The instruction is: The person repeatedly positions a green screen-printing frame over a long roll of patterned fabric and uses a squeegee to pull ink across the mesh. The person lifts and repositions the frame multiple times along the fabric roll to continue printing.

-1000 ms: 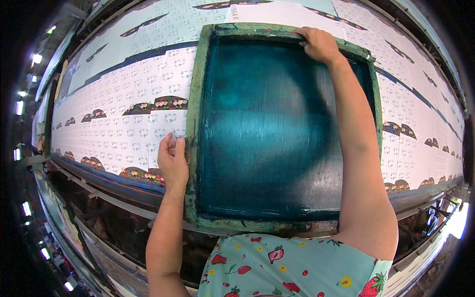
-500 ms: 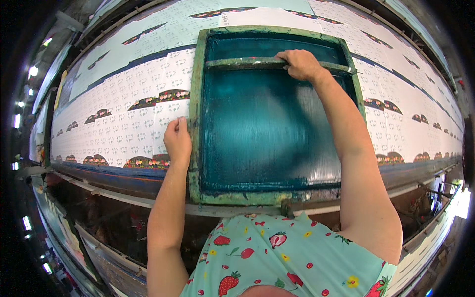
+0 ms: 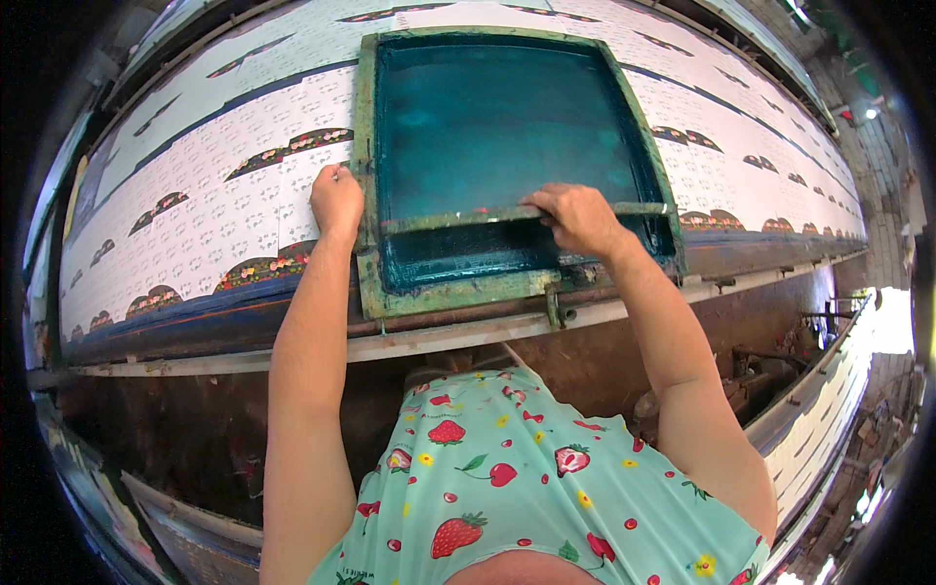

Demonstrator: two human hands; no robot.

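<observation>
A green-framed printing screen [image 3: 531, 291] lies over the long table, its inside coated with glossy teal ink [image 3: 492, 117]. My right hand [image 3: 575, 216] grips a long green squeegee bar [image 3: 468, 216] that lies across the near part of the screen; a darker strip shows between the bar and the frame's near side. My left hand [image 3: 336, 200] is closed just beside the frame's left side, its fingertips curled; whatever they hold, if anything, is too small to make out.
Pale printed sheets [image 3: 244, 117] with dark floral curved bands cover the table on both sides. A metal rail [image 3: 224, 363] runs along its near edge, with fittings [image 3: 556, 310] below the screen. Another long table's edge [image 3: 804, 409] shows at lower right, behind my body.
My right hand has pulled the bar from the screen's far side down toward its near side. My left hand's fingers have curled closed. The view has shifted, so the screen appears higher and smaller.
</observation>
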